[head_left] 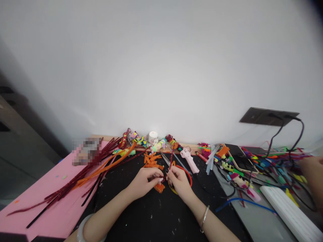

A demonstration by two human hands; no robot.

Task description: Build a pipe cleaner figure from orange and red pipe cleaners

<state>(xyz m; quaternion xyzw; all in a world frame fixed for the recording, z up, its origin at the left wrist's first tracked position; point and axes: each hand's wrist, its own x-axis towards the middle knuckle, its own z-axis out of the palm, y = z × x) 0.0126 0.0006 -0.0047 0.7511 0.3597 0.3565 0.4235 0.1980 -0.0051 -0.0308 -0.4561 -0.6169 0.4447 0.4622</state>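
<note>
My left hand (146, 181) is closed, its thumb and fingertips pinched around a dark red bit that looks like part of a pipe cleaner. Close beside it, my right hand (180, 183) pinches a dark red pipe cleaner (172, 157), whose free end sticks up above the fingers. Just under the left fingertips lies an orange fuzzy piece (159, 188). Beyond the left hand is a heap of short orange pieces (152, 160). Scissors (165, 159) lie behind the hands, partly hidden. A red-orange loop (189, 178) curves out past the right hand.
A pink glue gun (189, 160) lies behind on the black mat (151, 218). At left, long dark red and orange stems cross a pink board (50, 188). A white cup (153, 138) stands by the wall. At right are a phone (242, 158), a white keyboard (290, 211) and another person's hand (311, 178).
</note>
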